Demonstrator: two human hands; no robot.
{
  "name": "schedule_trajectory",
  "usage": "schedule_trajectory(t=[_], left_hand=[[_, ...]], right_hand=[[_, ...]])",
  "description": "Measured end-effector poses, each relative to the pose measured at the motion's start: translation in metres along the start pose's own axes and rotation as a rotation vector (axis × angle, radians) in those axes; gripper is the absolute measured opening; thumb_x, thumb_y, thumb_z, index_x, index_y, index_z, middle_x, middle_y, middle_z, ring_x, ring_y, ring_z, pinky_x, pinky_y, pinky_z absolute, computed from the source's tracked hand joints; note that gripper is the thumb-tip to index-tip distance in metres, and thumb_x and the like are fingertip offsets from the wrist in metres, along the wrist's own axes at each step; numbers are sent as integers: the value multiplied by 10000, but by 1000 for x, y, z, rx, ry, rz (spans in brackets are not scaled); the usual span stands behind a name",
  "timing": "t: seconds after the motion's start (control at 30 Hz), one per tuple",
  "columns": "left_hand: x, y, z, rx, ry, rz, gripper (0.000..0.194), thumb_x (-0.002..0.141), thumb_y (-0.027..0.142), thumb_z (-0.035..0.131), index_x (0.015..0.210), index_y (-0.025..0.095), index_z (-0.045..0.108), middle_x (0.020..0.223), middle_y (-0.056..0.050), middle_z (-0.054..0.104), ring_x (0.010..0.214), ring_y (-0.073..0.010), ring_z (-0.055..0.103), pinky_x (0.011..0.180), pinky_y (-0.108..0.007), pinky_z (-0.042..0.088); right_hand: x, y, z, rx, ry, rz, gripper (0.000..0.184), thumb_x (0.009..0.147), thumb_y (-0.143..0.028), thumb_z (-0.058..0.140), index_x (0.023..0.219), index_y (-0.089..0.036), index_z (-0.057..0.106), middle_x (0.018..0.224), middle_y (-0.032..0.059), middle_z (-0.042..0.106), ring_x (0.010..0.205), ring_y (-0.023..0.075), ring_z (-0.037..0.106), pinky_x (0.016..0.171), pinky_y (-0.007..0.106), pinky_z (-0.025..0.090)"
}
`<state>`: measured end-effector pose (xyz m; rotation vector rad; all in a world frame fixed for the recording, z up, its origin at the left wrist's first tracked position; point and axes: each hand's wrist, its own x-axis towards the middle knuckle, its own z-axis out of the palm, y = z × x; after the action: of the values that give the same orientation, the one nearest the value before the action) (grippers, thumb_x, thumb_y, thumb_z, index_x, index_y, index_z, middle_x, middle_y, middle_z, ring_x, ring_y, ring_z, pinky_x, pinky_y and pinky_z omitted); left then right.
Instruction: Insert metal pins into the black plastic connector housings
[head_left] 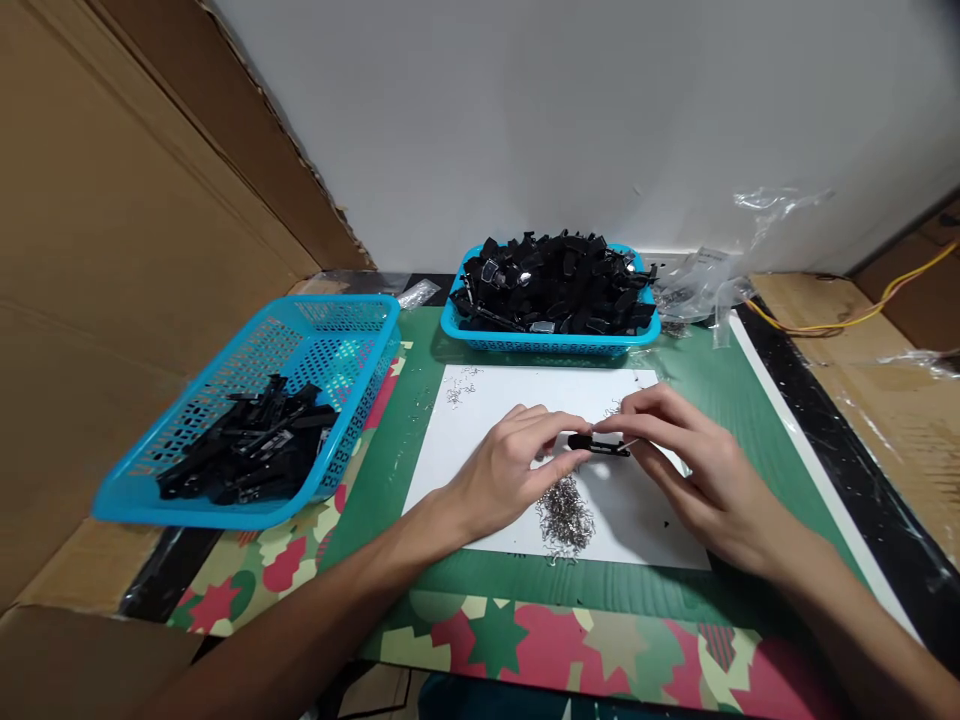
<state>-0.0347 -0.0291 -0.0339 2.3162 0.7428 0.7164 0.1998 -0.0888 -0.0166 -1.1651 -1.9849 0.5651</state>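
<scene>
Between thumb and fingertips, my left hand (529,450) grips the left end of a slim black plastic part (600,445), held level above a white sheet. At its right end, the thumb and fingers of my right hand (690,455) are closed in a pinch. A thin, light-coloured metal piece (630,443) shows at those fingertips, too small to identify for certain. The right index finger reaches over the part's top edge. Below the hands, a heap of tiny bent metal pieces (566,515) lies on the white sheet (487,400).
A blue basket (551,343) heaped with black plastic parts (562,280) stands at the back. Another blue basket (217,515) at left holds fewer black parts (255,445). Clear plastic bags (697,285) lie back right, near yellow cables (862,318). Cardboard (135,200) walls the left side.
</scene>
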Motion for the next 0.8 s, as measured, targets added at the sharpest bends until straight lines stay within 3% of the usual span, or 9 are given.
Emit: schedule_trajectory(t=[0.1,0.17,0.33,0.47,0.8], left_hand=[[0,-2,1,10,4,23,185,999,253,680,1167,174,670,1104,-41,756,988,-190,666,910,-356,431],[0,-3,2,17,-5,40,150,991,241,691,1125,174,679,1097,-35,766,1038,-201,675,912,-353,430],[-2,-6,5,77,-22,101,145,993,223,680,1128,174,697,1081,-34,781,989,-199,691,864,-346,430],[-2,-7,7,108,3,140,131,995,221,675,1109,170,715,1065,-32,789,941,-190,693,842,-342,432],[-4,-9,11,188,35,161,137,1004,247,663,1079,165,744,1019,-37,799,888,-182,702,818,-347,449]], right_hand=[[-1,6,3,-191,138,-103,402,1015,-70,538,1287,-298,726,1236,111,635,1163,263,586,943,447,542],[-2,5,3,-201,229,-119,380,997,-56,584,1241,-296,748,1146,87,690,1069,231,656,883,400,573],[-5,-4,12,-46,402,98,167,920,-150,767,1033,-272,784,963,0,804,809,161,759,777,292,627],[-3,-8,26,63,379,212,46,909,-201,778,878,-232,762,845,-20,797,682,135,749,677,237,641],[1,-9,34,-20,334,176,79,901,-199,779,830,-207,745,784,-19,799,631,124,751,650,204,636]])
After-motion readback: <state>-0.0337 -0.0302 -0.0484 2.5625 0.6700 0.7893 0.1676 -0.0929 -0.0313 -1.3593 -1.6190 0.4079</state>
